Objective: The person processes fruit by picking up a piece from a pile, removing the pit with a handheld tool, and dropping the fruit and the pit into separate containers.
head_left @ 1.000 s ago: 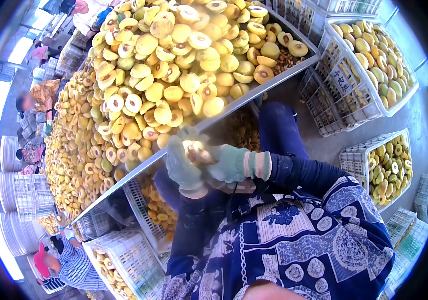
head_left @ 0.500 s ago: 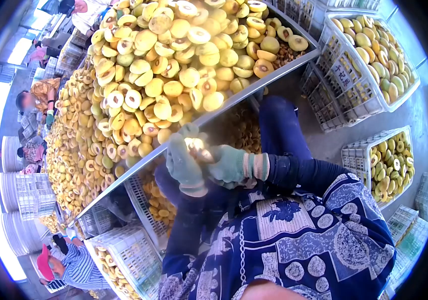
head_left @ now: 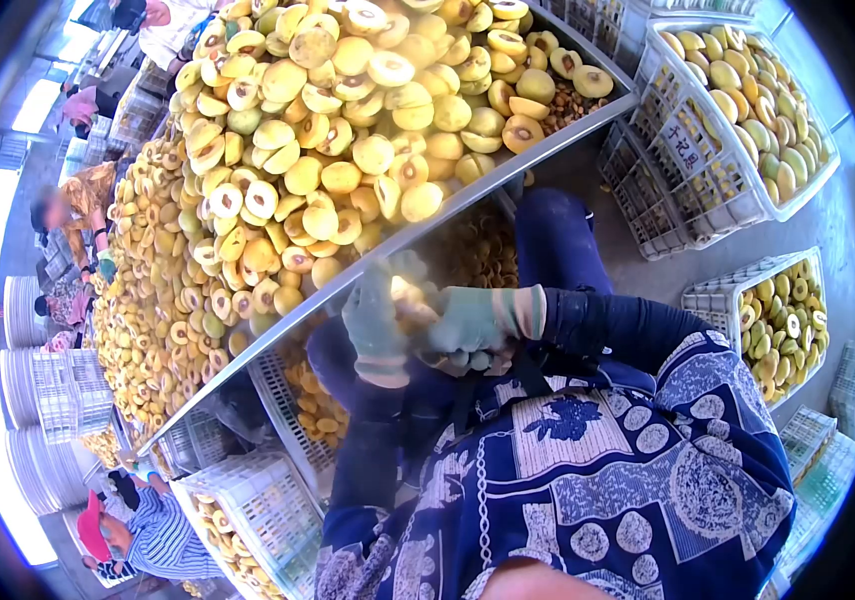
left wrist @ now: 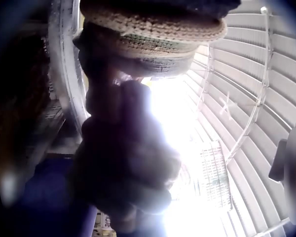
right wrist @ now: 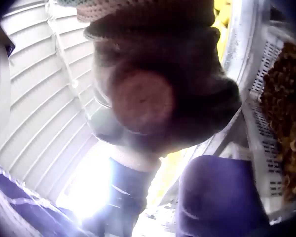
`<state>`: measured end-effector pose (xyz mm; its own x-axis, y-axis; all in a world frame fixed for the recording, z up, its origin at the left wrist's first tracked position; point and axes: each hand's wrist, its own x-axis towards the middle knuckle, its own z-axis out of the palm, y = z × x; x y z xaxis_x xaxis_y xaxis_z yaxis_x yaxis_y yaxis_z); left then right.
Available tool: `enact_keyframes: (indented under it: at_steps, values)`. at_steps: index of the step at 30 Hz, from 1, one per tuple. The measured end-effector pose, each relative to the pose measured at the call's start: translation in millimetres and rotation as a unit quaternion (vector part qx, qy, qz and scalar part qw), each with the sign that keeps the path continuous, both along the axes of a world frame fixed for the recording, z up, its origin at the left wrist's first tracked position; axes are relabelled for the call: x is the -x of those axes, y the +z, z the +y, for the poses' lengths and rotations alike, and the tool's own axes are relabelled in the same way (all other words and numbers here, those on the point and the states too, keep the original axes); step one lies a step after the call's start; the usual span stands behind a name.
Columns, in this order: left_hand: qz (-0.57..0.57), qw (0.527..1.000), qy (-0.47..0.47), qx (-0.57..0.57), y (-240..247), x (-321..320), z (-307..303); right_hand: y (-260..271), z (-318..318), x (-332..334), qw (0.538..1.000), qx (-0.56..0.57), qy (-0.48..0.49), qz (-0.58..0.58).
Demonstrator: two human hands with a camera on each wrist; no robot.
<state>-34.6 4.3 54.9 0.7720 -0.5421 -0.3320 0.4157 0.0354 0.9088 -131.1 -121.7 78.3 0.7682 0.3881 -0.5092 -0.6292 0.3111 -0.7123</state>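
Both hands wear pale green knitted gloves and meet low in front of the tray's metal edge. My left hand (head_left: 376, 325) holds a yellow stone fruit (head_left: 413, 300), peach-like and glaring in bright light; its fingers hide part of it. Coming in from the right, my right hand (head_left: 475, 320) has its fingers curled, close against the fruit. In the right wrist view that hand grips a thing with a round brown end (right wrist: 143, 101), which looks like a handle; its far end is hidden. The left wrist view shows the gloved hands (left wrist: 133, 148) dark against strong light.
A metal-rimmed tray (head_left: 488, 197) heaped with halved yellow fruit fills the far side. Crates of fruit stand at right, a tall one (head_left: 673, 165) and a lower one (head_left: 713, 310). Another crate (head_left: 273, 505) stands lower left. Several people work farther left, one in a red cap (head_left: 94, 525).
Both hands have shifted slightly to the right while staying together at the fruit. The right hand has turned, so its curled fingertips now show below it.
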Motion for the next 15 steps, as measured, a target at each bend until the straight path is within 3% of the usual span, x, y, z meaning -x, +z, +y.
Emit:
enact_keyframes:
  at_steps: [2,3,5,6,8,9,11,12,13,14,15]
  values:
    - [0.026,1.0,0.007,-0.005,1.4,3.3,-2.2,-1.8,3.3,-3.6,0.979,0.174,0.092,-0.044]
    - [0.051,0.999,0.013,-0.01,1.4,4.1,-3.1,-2.3,2.4,-1.7,0.98,0.173,0.092,-0.043]
    - [0.042,0.999,0.018,0.003,-1.1,4.6,-4.7,-3.3,-2.1,4.2,0.994,-0.082,0.032,0.071]
    - [0.035,0.999,0.024,0.015,-2.2,5.3,-3.5,-9.4,0.2,5.5,0.993,-0.083,0.035,0.072]
    - [0.018,0.999,0.029,0.025,2.2,4.9,-4.4,-30.6,8.6,4.3,0.944,-0.329,0.01,0.013]
    - [0.003,0.999,0.029,0.033,3.8,4.7,-4.8,-36.5,12.7,3.1,0.944,-0.328,0.012,0.014]
    - [-0.042,0.998,0.048,0.016,-1.6,2.7,-6.1,-46.0,19.1,1.6,0.849,-0.529,0.004,0.024]
    - [-0.06,0.996,0.058,0.014,-1.3,1.5,-7.7,-50.6,24.0,1.6,0.816,-0.577,0.008,0.016]
    - [-0.077,0.995,0.07,0.011,0.0,1.3,-8.2,-54.5,28.2,-0.9,0.817,-0.576,0.008,0.018]
    - [-0.029,0.993,0.109,0.047,2.1,3.3,-8.6,-58.0,34.1,-3.6,0.741,-0.67,0.041,-0.011]
    - [-0.463,0.883,0.065,-0.05,-14.0,-6.4,-2.2,-59.5,37.3,-5.8,0.653,-0.753,0.072,-0.04]
